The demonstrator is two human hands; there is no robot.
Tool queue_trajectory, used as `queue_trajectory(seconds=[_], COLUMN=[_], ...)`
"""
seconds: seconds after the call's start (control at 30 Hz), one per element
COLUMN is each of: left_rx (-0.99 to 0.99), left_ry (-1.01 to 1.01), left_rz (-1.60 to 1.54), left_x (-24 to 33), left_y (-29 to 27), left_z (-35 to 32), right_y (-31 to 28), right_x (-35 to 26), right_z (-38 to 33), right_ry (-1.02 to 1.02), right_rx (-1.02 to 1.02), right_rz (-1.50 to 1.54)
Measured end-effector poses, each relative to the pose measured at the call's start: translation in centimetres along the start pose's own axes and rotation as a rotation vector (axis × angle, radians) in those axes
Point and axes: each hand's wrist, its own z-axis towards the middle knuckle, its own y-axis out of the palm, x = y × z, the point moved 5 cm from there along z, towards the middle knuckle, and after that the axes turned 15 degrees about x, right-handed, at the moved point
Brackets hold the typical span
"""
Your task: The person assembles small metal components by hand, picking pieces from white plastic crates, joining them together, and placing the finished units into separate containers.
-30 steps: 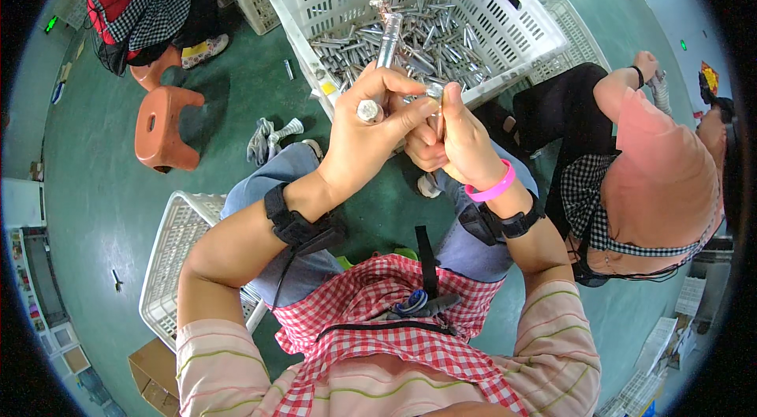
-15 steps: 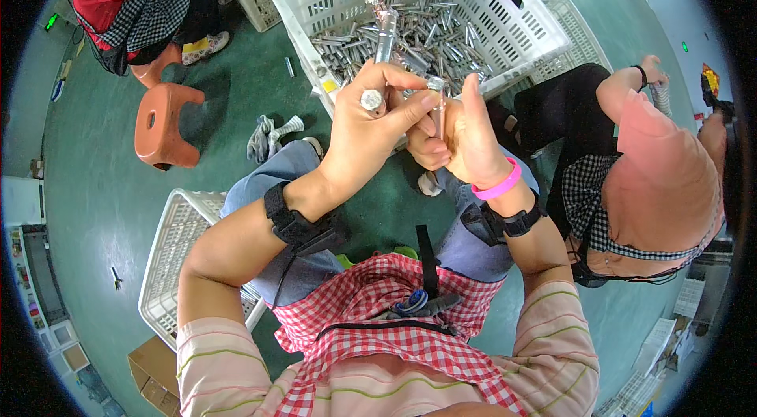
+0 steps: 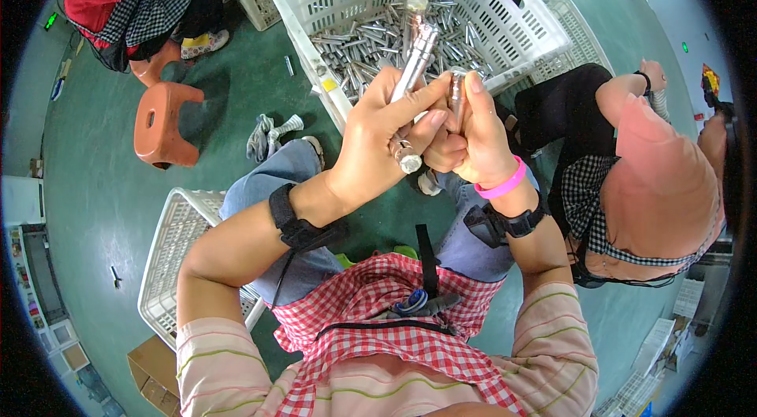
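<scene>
Ahead of the raised hands the white crate (image 3: 516, 14), heaped with metal tubes (image 3: 371, 38), blocks the way forward at its near wall. To the right a seated person (image 3: 646, 172) crowds close in. To the left, green floor (image 3: 102, 204) lies open between a glove (image 3: 268, 137), an orange stool (image 3: 162, 125) and a low basket (image 3: 169, 251).

Both forearms were raised in front of the chest — the left hand (image 3: 377, 141) was curled closed, thumb extended, and the right hand (image 3: 471, 137) was pressed against it, fingers folded.
</scene>
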Motion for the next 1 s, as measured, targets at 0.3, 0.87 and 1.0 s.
queue_trajectory(seconds=[0.3, 0.87, 1.0], left_rx=[-0.018, -0.058, -0.026], left_ry=[-0.898, -0.106, -0.146], left_rz=[-0.453, -0.001, -0.020], left_x=[-3.2, -1.3, -0.8], left_y=[-0.2, -1.0, -1.0], left_z=[0.1, 1.1, 0.5], right_y=[0.8, -0.8, -1.5], right_x=[0.1, 0.4, 1.5], right_z=[0.2, 0.4, 0.0], right_ry=[0.064, -0.437, -0.348], right_rx=[-0.219, 0.116, 0.058], right_rz=[0.088, -0.455, -0.416])
